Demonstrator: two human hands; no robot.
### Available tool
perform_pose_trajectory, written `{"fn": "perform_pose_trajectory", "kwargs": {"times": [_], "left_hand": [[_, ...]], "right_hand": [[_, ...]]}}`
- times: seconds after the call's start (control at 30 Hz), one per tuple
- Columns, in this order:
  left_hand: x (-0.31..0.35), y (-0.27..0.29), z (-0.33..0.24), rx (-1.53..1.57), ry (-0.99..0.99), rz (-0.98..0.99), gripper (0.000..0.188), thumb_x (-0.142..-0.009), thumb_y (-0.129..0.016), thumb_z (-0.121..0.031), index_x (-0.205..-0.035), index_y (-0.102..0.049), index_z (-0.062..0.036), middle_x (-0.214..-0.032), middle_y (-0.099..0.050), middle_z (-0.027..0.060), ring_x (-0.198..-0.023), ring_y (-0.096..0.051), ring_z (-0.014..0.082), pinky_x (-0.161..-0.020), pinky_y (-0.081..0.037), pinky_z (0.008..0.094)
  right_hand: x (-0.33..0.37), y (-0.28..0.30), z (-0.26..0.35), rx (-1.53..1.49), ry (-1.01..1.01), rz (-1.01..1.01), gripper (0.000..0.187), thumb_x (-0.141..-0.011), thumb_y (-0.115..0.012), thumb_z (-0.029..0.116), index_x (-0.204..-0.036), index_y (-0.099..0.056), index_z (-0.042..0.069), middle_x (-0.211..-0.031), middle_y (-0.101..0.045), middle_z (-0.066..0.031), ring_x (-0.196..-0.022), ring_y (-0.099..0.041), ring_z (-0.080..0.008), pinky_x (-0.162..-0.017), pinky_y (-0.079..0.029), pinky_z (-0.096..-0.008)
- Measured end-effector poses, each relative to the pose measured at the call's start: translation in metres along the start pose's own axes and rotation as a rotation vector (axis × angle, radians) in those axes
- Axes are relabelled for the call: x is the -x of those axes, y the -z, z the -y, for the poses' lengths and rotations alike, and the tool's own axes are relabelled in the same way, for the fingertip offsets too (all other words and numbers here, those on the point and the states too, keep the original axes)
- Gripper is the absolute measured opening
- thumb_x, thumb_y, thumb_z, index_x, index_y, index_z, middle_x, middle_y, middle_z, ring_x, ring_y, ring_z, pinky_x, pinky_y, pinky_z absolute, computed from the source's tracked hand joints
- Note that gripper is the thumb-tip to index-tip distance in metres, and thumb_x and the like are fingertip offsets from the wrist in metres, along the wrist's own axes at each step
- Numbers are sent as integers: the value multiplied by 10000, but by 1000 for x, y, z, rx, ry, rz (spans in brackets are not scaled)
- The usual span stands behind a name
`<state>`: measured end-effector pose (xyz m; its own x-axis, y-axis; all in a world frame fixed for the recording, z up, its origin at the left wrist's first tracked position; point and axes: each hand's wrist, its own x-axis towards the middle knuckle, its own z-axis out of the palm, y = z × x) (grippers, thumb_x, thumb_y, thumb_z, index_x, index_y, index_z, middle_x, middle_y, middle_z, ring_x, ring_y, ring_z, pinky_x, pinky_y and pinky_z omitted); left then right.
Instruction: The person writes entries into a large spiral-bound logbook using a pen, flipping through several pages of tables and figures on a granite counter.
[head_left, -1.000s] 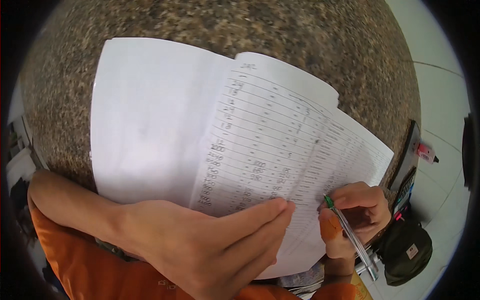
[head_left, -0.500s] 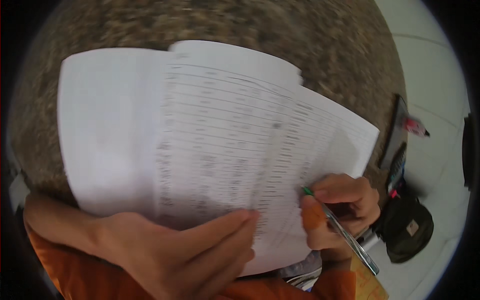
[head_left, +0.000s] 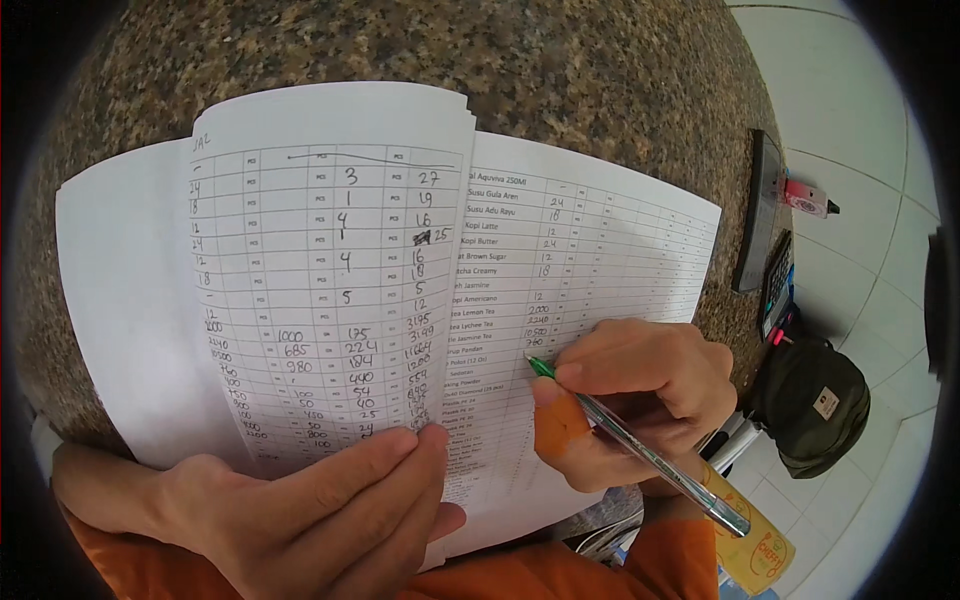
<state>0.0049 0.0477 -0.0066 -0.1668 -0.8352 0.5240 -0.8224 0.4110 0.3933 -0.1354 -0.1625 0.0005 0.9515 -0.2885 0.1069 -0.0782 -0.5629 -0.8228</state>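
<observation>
A folded-over page [head_left: 370, 240] with a printed grid and handwritten figures bends across the stack of papers. My left hand [head_left: 320, 500] pinches this page near its lower right corner, between thumb and fingers. Beneath it, to the right, lies another printed list sheet [head_left: 630, 240] with a column of handwritten figures. My right hand [head_left: 650, 385] grips a clear pen [head_left: 665, 465] with a green tip end, whose point is at that handwritten column. An orange patch [head_left: 560, 425] covers part of the right thumb. The left part of the stack shows a blank white sheet [head_left: 125, 290].
The papers lie on a speckled brown stone table [head_left: 600, 70] with a curved edge. Along its right side are a dark flat slab [head_left: 757, 210], a pink and black item [head_left: 808, 198], a calculator [head_left: 776, 290] and a dark green pouch [head_left: 820, 410]. A yellow packet [head_left: 750, 545] sits at lower right.
The page in my left hand has swung leftward with that hand, uncovering more of the right-hand sheet. My right hand and pen have shifted left and slightly up.
</observation>
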Motion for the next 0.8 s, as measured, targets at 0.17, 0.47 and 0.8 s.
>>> {"fn": "perform_pose_trajectory", "kwargs": {"times": [0.17, 0.47, 0.8], "left_hand": [[0, -1, 0, -3, 9, -20, 214, -874, -758, -122, -853, -745, 91, -905, -759, 183, -937, -753, 274, -858, -653, 375], [13, -16, -4, -49, 7, -59, 261, -916, -682, -241, -817, -704, 1, -855, -750, 117, -892, -741, 198, -881, -622, 332], [9, -15, -1, -82, -15, -49, 271, -918, -653, -236, -818, -708, 10, -865, -745, 122, -900, -736, 215, -909, -608, 353]], "right_hand": [[0, -2, 2, 14, -16, -20, 261, -648, -833, -60, -786, -648, 63, -667, -663, -47, -553, -672, -132, -500, -485, -214], [1, 0, 3, -26, -11, 19, 245, -670, -852, -37, -780, -653, 55, -654, -657, -37, -544, -656, -100, -489, -464, -198], [0, 6, 3, -25, -54, 26, 254, -665, -850, -45, -796, -653, 47, -669, -669, -40, -559, -663, -91, -498, -467, -191]]}}
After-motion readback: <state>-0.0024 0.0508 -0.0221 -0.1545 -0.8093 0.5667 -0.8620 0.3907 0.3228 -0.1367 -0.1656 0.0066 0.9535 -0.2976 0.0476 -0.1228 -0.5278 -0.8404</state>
